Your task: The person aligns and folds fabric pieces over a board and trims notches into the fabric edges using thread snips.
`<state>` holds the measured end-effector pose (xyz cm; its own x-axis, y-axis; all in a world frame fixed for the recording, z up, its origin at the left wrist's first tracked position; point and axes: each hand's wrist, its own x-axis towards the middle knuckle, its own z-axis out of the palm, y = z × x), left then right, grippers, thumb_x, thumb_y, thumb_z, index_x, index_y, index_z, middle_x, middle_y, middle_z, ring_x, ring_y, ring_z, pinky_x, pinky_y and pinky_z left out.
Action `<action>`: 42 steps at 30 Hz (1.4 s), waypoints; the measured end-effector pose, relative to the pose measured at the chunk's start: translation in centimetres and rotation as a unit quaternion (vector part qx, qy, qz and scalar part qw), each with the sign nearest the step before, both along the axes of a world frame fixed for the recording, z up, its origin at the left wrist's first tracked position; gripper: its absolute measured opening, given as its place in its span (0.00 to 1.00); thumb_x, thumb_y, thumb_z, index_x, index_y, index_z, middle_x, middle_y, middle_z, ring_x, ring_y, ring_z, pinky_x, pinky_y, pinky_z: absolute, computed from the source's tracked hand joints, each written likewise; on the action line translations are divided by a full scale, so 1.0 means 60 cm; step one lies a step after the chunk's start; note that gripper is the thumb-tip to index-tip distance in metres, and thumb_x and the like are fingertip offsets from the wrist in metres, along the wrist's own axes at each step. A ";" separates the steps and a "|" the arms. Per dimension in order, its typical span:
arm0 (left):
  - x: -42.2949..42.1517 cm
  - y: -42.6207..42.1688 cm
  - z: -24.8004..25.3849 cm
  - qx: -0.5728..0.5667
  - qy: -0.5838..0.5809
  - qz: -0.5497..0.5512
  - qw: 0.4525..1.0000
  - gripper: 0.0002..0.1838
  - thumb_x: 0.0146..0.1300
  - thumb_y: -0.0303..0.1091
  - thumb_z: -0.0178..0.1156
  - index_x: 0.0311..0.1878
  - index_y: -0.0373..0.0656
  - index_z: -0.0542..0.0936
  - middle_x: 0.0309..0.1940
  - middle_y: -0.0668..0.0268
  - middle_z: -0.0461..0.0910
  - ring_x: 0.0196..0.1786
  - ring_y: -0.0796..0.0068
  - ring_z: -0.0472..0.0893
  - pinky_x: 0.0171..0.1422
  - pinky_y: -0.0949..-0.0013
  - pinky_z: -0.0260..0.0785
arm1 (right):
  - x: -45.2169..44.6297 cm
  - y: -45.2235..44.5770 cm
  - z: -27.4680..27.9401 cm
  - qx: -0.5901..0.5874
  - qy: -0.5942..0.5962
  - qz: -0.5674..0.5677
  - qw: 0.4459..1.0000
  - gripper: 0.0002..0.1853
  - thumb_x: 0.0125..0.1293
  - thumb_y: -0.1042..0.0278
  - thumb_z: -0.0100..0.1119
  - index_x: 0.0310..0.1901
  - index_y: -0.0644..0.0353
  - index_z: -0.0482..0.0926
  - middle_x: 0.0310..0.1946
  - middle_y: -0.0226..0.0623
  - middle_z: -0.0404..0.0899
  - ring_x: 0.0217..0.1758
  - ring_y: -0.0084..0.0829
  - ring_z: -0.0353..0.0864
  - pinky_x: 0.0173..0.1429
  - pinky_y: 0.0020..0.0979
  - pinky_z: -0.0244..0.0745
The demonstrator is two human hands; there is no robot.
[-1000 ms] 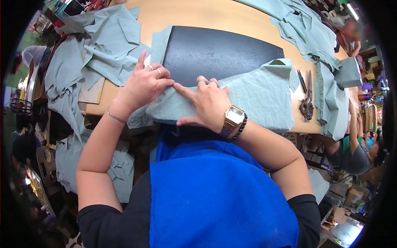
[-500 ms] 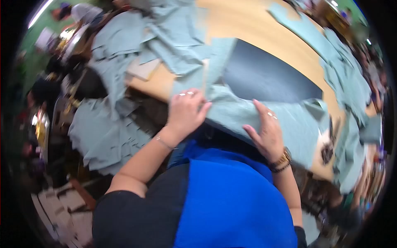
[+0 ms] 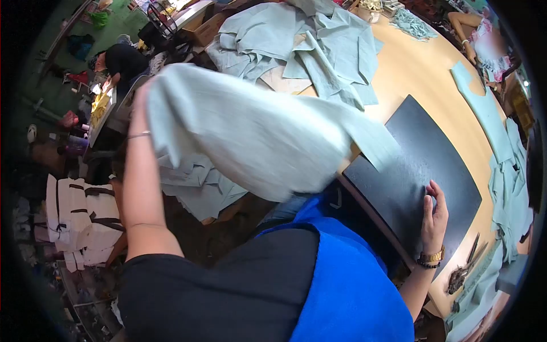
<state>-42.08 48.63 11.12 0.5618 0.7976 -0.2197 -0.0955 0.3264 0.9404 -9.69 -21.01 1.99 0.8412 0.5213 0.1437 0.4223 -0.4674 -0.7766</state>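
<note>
My left hand [image 3: 141,102] is raised at the left and grips one end of a pale green fabric piece [image 3: 256,131]; the cloth hides most of its fingers. The piece stretches in the air to the right, blurred, and its far end hangs over the corner of a black board [image 3: 416,171]. Wearing a gold watch, my right hand [image 3: 435,219] is over the board's near right part, fingers loosely bent and thumb apart, holding nothing. Scissors [image 3: 464,268] lie on the wooden table right of the board.
Pale green cloth is heaped on the table [image 3: 410,65] at the back [image 3: 259,34], with more pieces along its right edge [image 3: 484,122]. Another stack [image 3: 205,188] sits low beside the table. One person [image 3: 122,62] bends at the upper left; another is at the upper right.
The fabric piece has come off the black board, lifted leftward by my left hand. My right hand has let go of the cloth. The view has turned left.
</note>
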 end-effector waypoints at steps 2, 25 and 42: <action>-0.142 0.080 0.059 0.010 -0.111 0.027 0.993 0.21 0.75 0.36 0.48 0.64 0.34 0.75 0.60 0.52 0.78 0.56 0.59 0.82 0.65 0.57 0.74 | 0.007 -0.012 -0.028 0.012 -0.029 -0.009 0.999 0.17 0.74 0.67 0.55 0.60 0.64 0.76 0.53 0.44 0.80 0.58 0.37 0.78 0.65 0.35 0.69; 0.188 -0.066 -0.339 0.498 0.187 0.205 0.822 0.26 0.80 0.47 0.43 0.62 0.33 0.75 0.61 0.52 0.77 0.65 0.56 0.75 0.71 0.60 0.64 | -0.004 0.002 -0.014 -0.058 -0.160 -0.033 0.985 0.13 0.61 0.69 0.68 0.48 0.58 0.82 0.49 0.40 0.83 0.55 0.43 0.80 0.70 0.50 0.65; 0.699 -0.463 -0.217 0.688 0.312 -0.113 0.645 0.21 0.62 0.51 0.62 0.52 0.48 0.82 0.58 0.65 0.78 0.61 0.59 0.76 0.68 0.40 0.56 | 0.000 0.005 -0.006 -0.012 -0.178 -0.035 0.983 0.10 0.59 0.71 0.69 0.42 0.59 0.84 0.42 0.39 0.85 0.48 0.41 0.82 0.58 0.40 0.73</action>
<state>-0.17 20.85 -1.88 0.8420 0.3924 0.3701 0.3461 -0.9193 0.1873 -9.69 -20.70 1.61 0.7737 0.4704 0.4244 0.6317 -0.5222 -0.5729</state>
